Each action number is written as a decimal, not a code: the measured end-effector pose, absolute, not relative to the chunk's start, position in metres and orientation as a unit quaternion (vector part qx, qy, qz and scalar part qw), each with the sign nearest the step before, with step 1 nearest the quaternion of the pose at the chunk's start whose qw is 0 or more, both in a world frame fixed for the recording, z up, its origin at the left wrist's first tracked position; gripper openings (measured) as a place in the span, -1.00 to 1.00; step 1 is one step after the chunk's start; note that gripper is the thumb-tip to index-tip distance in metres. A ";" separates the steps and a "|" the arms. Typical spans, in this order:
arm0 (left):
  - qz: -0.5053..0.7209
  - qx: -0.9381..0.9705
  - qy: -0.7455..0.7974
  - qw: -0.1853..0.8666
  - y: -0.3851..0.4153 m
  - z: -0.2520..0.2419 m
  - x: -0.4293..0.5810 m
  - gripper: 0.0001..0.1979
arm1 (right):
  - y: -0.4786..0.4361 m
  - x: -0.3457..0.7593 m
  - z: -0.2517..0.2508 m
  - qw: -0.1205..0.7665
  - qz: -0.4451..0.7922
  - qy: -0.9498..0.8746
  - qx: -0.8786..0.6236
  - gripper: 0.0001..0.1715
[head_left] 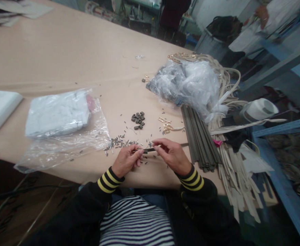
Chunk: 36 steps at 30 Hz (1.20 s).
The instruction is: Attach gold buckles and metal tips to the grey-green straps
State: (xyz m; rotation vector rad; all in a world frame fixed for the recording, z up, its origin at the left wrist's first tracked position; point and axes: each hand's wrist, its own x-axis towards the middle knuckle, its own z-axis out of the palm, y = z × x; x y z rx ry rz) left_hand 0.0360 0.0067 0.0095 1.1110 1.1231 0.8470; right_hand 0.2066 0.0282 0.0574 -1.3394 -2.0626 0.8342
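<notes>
Near the table's front edge, my left hand (126,159) is closed, thumb against fingers, on the end of a thin dark strip (151,149). A small dark piece shows at that end, by my left fingertips; whether it is fixed to the strip I cannot tell. My right hand (172,155) pinches the same strip a little further right, and the strip runs on behind it toward a bundle of dark olive strips (200,136). Many small metal tips (119,141) lie scattered just beyond my left hand. Past them sits a cluster of dark metal fittings (138,119), with gold-coloured hardware (167,127) to their right.
Left on the table are a plastic-wrapped white packet (59,112) and a white box-like object (1,107). A heap of clear plastic bags (188,80) and beige straps (232,177) fills the right side. Blue metal shelving (280,177) stands beyond; another person's hand (262,15) shows upper right.
</notes>
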 end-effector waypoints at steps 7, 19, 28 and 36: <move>0.352 0.491 0.516 0.607 0.007 0.012 0.035 -0.75 | 0.052 0.256 0.051 0.140 0.216 -0.825 -0.503 -0.66; 0.338 0.558 0.541 0.531 0.004 0.012 0.045 -0.81 | 0.034 0.212 0.049 0.037 0.417 -0.794 -0.441 -0.79; 0.311 0.583 0.536 0.525 0.003 0.012 0.041 -0.83 | 0.028 0.204 0.042 0.077 0.458 -0.766 -0.444 -0.80; 0.320 0.608 0.488 0.538 0.001 0.006 0.038 -0.74 | 0.031 0.201 0.035 0.091 0.460 -0.769 -0.435 -0.79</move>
